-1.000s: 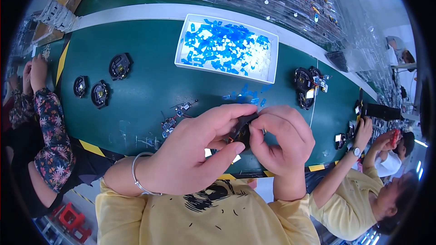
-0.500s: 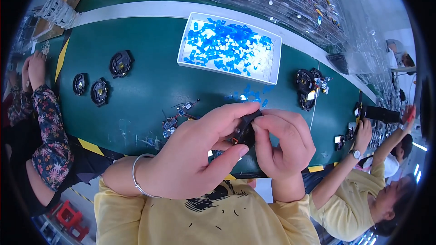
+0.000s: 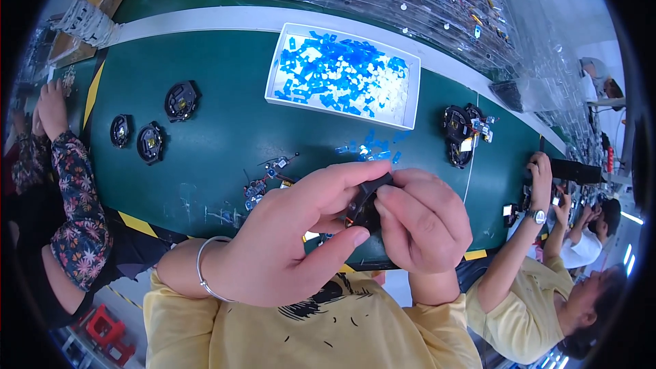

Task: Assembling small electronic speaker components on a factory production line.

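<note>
Between my hands is a black watch case (image 3: 363, 206), tilted up on its edge, with a small orange spot near its lower side. My left hand (image 3: 287, 236) holds it between thumb and fingers. My right hand (image 3: 427, 222) is pinched closed against the right side of the case; whether a smaller part sits under its fingertips is hidden. Small circuit boards with wires (image 3: 263, 184) lie on the table left of my hands. Just beyond my fingers are scattered blue film pieces (image 3: 372, 147).
A white box (image 3: 273, 85) of blue pieces stands ahead. Several open black watch cases (image 3: 181, 101) lie on the left, more in a stack (image 3: 458, 126) on the right. Plastic trays of parts (image 3: 383, 3) stand at the back. Co-workers sit on both sides, one in a floral sleeve (image 3: 78, 208).
My hands stay on the watch case, which has turned slightly; my right fingers have shifted a little along it. The co-worker on the right has raised a hand.
</note>
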Demonstrator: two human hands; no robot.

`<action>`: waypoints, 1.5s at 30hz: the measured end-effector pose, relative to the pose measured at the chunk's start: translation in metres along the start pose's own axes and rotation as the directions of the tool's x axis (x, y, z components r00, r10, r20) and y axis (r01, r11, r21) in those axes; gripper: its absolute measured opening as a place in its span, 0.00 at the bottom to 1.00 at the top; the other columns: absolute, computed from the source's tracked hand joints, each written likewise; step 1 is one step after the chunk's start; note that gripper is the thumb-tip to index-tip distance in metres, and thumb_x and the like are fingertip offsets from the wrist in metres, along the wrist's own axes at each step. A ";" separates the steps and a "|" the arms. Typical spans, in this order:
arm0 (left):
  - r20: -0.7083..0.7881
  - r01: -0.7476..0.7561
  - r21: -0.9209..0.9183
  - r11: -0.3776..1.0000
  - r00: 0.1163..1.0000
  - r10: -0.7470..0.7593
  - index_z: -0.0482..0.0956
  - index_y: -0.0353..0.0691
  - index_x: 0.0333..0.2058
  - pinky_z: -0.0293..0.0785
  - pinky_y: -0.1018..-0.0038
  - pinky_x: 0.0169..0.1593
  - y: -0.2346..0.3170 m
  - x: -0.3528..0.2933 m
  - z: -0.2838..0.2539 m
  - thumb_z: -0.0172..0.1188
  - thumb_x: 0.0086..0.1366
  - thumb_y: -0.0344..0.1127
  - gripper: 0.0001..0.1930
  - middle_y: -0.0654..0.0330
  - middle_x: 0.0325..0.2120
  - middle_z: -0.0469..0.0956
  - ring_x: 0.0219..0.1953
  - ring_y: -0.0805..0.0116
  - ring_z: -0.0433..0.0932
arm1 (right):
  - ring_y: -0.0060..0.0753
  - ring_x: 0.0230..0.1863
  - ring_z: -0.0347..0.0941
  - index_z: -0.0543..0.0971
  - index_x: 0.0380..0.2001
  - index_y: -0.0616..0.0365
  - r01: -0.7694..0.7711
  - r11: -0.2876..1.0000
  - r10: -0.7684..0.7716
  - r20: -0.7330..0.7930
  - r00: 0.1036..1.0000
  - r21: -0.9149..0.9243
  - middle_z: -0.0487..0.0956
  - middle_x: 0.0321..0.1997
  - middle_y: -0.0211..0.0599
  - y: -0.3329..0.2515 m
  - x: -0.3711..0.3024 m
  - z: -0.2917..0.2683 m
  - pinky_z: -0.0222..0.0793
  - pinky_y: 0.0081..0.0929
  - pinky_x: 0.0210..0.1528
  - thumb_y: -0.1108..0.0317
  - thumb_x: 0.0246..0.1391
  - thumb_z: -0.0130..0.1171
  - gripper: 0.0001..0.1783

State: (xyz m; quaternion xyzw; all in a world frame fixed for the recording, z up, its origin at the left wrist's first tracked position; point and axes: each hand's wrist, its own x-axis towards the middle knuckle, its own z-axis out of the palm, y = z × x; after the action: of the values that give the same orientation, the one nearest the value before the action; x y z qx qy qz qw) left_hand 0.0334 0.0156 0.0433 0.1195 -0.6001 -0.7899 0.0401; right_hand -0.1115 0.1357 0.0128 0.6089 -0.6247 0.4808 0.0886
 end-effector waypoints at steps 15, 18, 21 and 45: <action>0.015 -0.059 -0.331 0.942 0.998 0.068 0.56 0.33 0.60 0.65 0.77 0.57 -0.003 0.005 -0.001 0.42 0.63 0.14 0.26 0.52 0.55 0.66 0.58 0.70 0.66 | 0.33 0.30 0.76 0.79 0.28 0.62 -0.176 0.964 0.188 -0.043 0.981 0.201 0.77 0.31 0.41 -0.005 0.001 -0.008 0.74 0.24 0.30 0.80 0.37 0.65 0.10; 0.004 -0.066 -0.324 0.944 0.997 0.071 0.57 0.32 0.59 0.65 0.77 0.57 -0.003 0.006 0.000 0.41 0.62 0.14 0.26 0.52 0.54 0.68 0.57 0.70 0.67 | 0.34 0.29 0.76 0.79 0.28 0.62 -0.183 0.960 0.201 -0.067 0.977 0.212 0.77 0.30 0.40 -0.006 0.001 -0.007 0.73 0.24 0.30 0.80 0.37 0.65 0.10; -0.058 -0.078 -0.323 0.943 0.996 0.063 0.60 0.31 0.58 0.66 0.76 0.56 -0.007 0.010 -0.001 0.43 0.61 0.14 0.25 0.52 0.51 0.71 0.55 0.70 0.69 | 0.35 0.28 0.76 0.78 0.27 0.62 -0.216 0.944 0.236 -0.056 0.970 0.250 0.77 0.28 0.39 -0.004 0.001 -0.009 0.72 0.25 0.29 0.81 0.36 0.64 0.10; -0.362 -0.122 -0.215 0.969 0.931 0.036 0.71 0.34 0.38 0.74 0.79 0.44 -0.032 0.033 -0.015 0.51 0.58 0.17 0.09 0.54 0.35 0.79 0.40 0.71 0.79 | 0.41 0.25 0.72 0.73 0.21 0.59 -0.464 0.799 0.602 0.506 0.618 -0.383 0.73 0.22 0.39 0.036 -0.010 -0.034 0.66 0.33 0.27 0.70 0.37 0.66 0.10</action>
State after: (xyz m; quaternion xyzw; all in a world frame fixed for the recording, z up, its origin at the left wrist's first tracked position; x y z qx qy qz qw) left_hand 0.0079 0.0032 0.0040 0.2304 -0.4899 -0.8181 0.1937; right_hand -0.1561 0.1596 0.0057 0.5013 -0.8196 0.1938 -0.1984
